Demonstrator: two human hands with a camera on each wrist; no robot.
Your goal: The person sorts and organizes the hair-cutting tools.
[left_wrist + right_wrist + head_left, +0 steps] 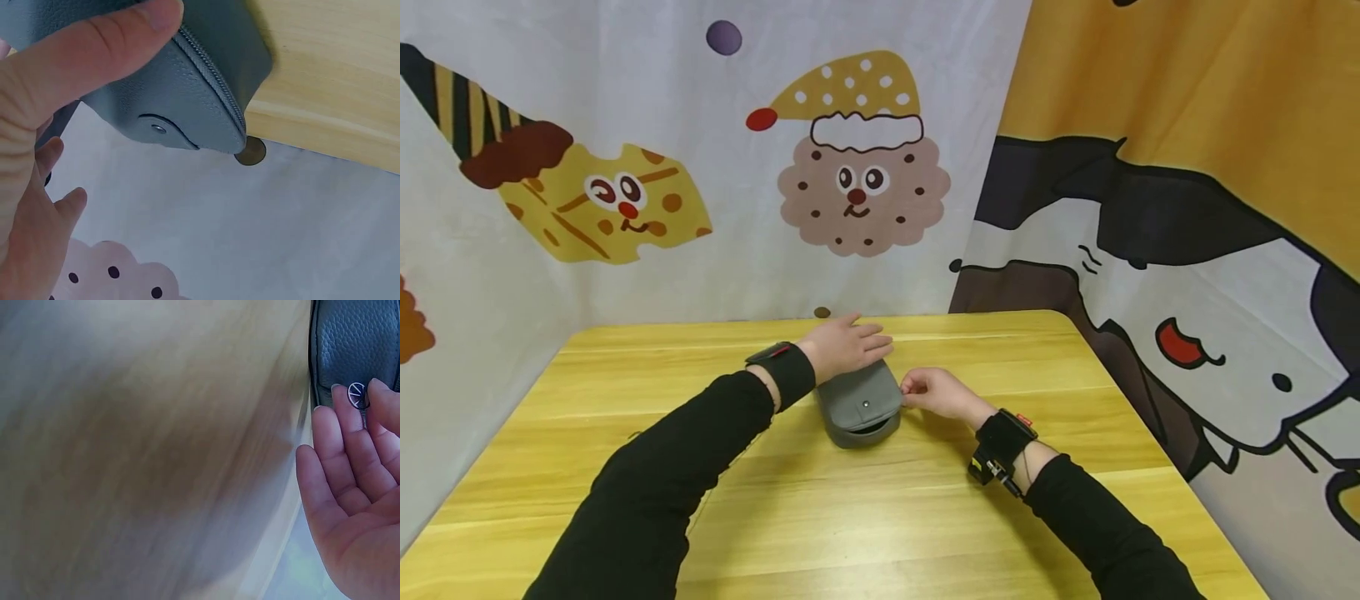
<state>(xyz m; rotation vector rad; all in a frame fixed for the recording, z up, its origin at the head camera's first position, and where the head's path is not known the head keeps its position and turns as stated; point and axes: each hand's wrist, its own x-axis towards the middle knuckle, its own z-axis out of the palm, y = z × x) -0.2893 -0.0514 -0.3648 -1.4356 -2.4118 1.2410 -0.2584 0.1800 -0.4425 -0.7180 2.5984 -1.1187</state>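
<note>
A small grey zip bag (859,392) with a textured surface lies on the table. Along its near edge the zip is undone, leaving a dark gap under the lid. My left hand (844,347) rests at the far left end of the bag with its fingers straight out. In the left wrist view, the thumb (119,44) presses on the bag beside the zipper (212,78). At the bag's right side, my right hand (946,393) pinches a round metal zipper pull (357,395) between thumb and fingers. A small stud (866,404) shows on the lid.
The bag sits on a light wood table (850,517), whose far edge meets a white curtain (647,292) with cartoon prints. Another curtain (1225,100), yellow and white, hangs along the right. Black bands (1006,437) with devices are on my wrists.
</note>
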